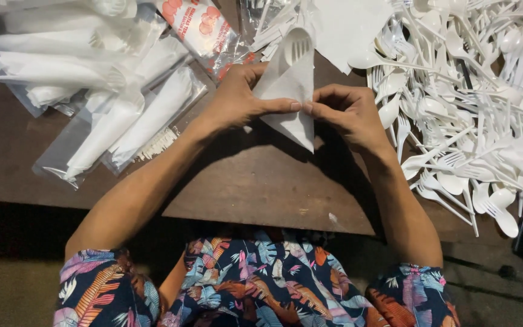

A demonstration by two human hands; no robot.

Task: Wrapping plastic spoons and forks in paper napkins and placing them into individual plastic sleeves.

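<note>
A white paper napkin [292, 91] lies folded into a long triangle on the brown table [243, 175], with white plastic cutlery [298, 45] poking out of its top. My left hand [237, 97] pinches the napkin's left side, thumb pressed on the fold. From the right, my right hand [349, 109] pinches the same fold, so the two thumbs nearly meet at the napkin's middle.
A big heap of loose white plastic spoons and forks [461, 103] covers the right side. Clear bags holding wrapped napkin sets [116, 115] lie at the left. A red-and-white printed packet [198, 24] and a stack of napkins [349, 27] sit at the back.
</note>
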